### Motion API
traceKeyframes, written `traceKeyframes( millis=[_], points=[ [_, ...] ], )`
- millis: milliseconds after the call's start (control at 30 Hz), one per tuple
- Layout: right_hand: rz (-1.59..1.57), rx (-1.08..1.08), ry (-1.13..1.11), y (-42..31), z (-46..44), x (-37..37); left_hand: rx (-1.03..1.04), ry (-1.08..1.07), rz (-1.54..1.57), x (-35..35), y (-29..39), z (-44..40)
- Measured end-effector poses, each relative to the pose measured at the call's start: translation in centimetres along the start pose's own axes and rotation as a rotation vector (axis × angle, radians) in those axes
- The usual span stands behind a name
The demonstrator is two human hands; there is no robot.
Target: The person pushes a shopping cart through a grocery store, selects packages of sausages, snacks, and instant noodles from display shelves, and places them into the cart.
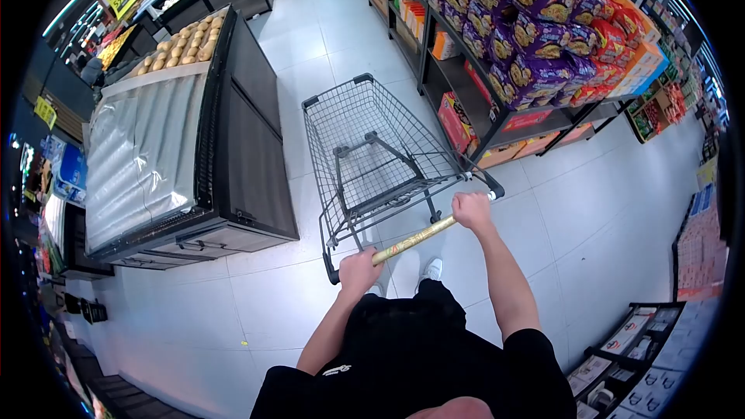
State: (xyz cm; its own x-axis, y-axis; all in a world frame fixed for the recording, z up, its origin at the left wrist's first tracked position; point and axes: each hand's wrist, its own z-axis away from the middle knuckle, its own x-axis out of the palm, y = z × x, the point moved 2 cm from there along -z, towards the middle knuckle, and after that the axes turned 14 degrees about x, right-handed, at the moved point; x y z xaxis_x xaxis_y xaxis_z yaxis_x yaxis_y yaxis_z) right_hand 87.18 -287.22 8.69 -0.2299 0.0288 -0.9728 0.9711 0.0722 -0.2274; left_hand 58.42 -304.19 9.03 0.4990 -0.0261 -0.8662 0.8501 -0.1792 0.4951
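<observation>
In front of me stands a grey wire shopping cart (378, 128), with no goods in its basket. Its handlebar (417, 240) is wrapped in a yellow printed sleeve and slants up to the right. Near the bar's left end, my left hand (359, 270) is closed round it. My right hand (472, 210) grips the same bar close to its right end. Both sets of fingers are partly hidden behind the knuckles. Below the bar, my shoes show on the pale tiled floor.
On the left is a dark display stand (256, 132) with round brown goods (184, 45) and a clear plastic sheet (143, 147). Shelves with purple noodle packs (535, 39) rise close by the cart's right side. A tiled aisle (299, 0) runs ahead. Stacked boxes (702, 240) stand far right.
</observation>
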Motion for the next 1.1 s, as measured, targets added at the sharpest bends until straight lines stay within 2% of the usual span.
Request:
traceKeyframes(
  millis=[267,433,500,533,600,633,700,733,767,1000,1100],
  points=[
    [-0.033,-0.001,0.111,-7.8,11.3,1.1,0.104,-0.029,-0.09,-4.3,-6.6,7.5],
    [-0.044,0.106,0.042,-13.6,19.4,2.0,0.245,0.018,-0.213,-6.9,-12.4,12.3],
    [-0.081,0.174,-0.162,-15.8,22.4,2.2,0.36,0.098,-0.234,-8.0,-14.9,13.9],
    [-0.081,0.183,-0.167,-16.6,23.8,1.9,0.4,0.147,-0.211,-8.4,-16.1,14.5],
    [-0.195,0.162,-0.534,-18.4,25.8,1.4,0.474,0.182,-0.225,-9.5,-18.3,15.3],
    [-0.2,0.175,-0.535,-18.9,26.0,0.7,0.509,0.183,-0.236,-10.0,-19.3,15.5],
    [-0.38,0.299,-1.228,-19.6,27.3,0.2,0.564,0.174,-0.234,-11.0,-21.1,15.6],
    [-0.242,0.327,-1.386,-19.3,28.2,0.9,0.603,0.15,-0.236,-11.5,-21.7,15.4],
    [-0.238,0.328,-1.454,-19.0,29.4,1.6,0.643,0.128,-0.239,-11.9,-22.2,15.0],
    [-0.45,0.407,-1.304,-21.4,35.6,2.0,0.836,-0.026,-0.188,-12.2,-22.9,11.0],
    [-0.48,0.455,-1.126,-21.5,38.3,2.9,0.934,-0.068,-0.158,-11.3,-21.6,8.8]
  ],
)
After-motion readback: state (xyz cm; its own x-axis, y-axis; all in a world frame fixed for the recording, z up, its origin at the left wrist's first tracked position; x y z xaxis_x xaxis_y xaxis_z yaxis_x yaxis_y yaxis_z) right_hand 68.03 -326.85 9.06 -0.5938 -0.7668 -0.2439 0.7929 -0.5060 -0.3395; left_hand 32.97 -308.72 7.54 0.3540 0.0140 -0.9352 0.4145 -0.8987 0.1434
